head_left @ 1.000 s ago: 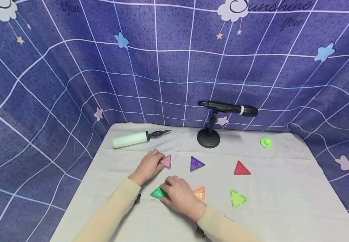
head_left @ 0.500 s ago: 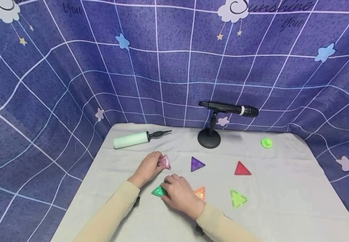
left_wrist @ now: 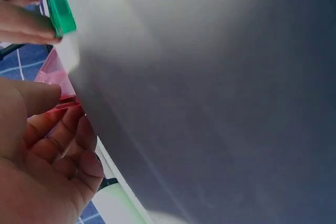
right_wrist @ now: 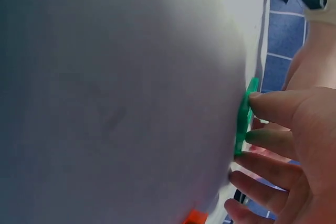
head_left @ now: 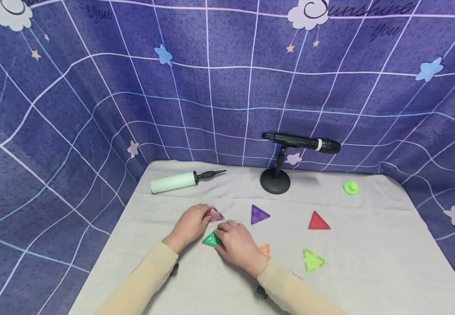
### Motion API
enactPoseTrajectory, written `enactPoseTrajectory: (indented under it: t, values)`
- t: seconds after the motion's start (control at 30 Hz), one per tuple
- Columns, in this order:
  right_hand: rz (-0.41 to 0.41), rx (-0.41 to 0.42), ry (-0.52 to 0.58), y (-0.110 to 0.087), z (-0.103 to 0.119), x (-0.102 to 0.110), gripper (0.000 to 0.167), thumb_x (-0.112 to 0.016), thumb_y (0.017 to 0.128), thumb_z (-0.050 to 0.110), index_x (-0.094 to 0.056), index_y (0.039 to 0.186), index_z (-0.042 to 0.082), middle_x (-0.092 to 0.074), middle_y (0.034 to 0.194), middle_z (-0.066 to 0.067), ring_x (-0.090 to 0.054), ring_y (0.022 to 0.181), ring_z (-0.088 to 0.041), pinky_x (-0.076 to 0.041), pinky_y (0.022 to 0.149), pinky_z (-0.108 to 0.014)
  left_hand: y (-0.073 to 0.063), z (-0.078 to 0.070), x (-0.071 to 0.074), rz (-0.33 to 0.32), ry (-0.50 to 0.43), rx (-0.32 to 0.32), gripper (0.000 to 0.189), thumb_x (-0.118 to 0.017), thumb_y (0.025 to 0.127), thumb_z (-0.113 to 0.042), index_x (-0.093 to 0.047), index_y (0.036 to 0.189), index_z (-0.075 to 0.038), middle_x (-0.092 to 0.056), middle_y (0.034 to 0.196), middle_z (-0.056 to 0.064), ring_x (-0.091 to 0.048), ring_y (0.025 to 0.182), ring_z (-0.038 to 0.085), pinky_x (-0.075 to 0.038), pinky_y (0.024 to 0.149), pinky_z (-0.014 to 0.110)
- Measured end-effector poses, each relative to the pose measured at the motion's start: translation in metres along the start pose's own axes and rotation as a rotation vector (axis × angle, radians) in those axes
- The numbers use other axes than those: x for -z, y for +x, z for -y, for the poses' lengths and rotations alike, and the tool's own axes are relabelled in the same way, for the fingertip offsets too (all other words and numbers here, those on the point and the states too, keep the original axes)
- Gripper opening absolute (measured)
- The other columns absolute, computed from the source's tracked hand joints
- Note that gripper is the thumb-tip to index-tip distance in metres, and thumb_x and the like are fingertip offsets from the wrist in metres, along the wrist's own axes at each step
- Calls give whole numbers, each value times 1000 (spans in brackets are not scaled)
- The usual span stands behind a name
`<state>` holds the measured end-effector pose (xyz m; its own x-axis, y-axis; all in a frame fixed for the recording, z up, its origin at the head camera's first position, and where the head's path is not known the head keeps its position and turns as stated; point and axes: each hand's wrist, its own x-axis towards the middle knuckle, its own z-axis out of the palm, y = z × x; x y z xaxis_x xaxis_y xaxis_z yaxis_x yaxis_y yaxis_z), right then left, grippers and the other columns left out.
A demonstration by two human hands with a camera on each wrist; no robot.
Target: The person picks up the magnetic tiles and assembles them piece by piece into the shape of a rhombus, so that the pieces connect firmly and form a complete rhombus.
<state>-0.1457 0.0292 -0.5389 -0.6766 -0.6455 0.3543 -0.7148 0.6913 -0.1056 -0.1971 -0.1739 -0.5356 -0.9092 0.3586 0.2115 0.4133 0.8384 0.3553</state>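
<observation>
My left hand (head_left: 189,225) pinches a translucent pink triangular magnetic tile (head_left: 216,214) at its left side. In the left wrist view the thumb lies over the edge of the pink tile (left_wrist: 55,74), with curled fingers below it. Just in front and to the right, my right hand (head_left: 239,246) holds a green triangular magnetic tile (head_left: 210,239) between thumb and fingers. The right wrist view shows the green tile (right_wrist: 243,121) edge-on, low over the cloth. A narrow gap separates the two tiles. Beneath the right wrist an orange tile (head_left: 265,249) is partly hidden.
A purple tile (head_left: 259,214), a red tile (head_left: 319,221) and a lime tile (head_left: 312,260) lie to the right on the white cloth (head_left: 385,262). Behind them stand a microphone (head_left: 302,142) on a stand, a pale green hand pump (head_left: 174,182) and a small green disc (head_left: 351,188).
The pink tile has turned in my left hand and come slightly nearer. My right hand has moved the green tile away from me, closer to the pink one.
</observation>
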Motion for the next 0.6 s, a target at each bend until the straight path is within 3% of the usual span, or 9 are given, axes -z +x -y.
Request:
enactPoseTrajectory:
  t: [0.3,0.6]
  values:
    - [-11,-18,24,8,-11,-3,35,-83,90,34,-76,117,12,-70,122,-6,-64,110,-25,-55,80,-44,-12,-8,1,-38,-4,-15,7,-73,97,-9,-67,95,-10,-60,86,-1,-60,77,19,-52,72,41]
    - [2,-31,28,13,-18,-3,35,-83,91,32,-76,119,14,-71,121,-6,-65,110,-25,-55,80,-45,-18,-12,0,-19,26,-4,6,-73,97,-10,-67,95,-11,-60,86,-2,-57,74,14,-51,68,36]
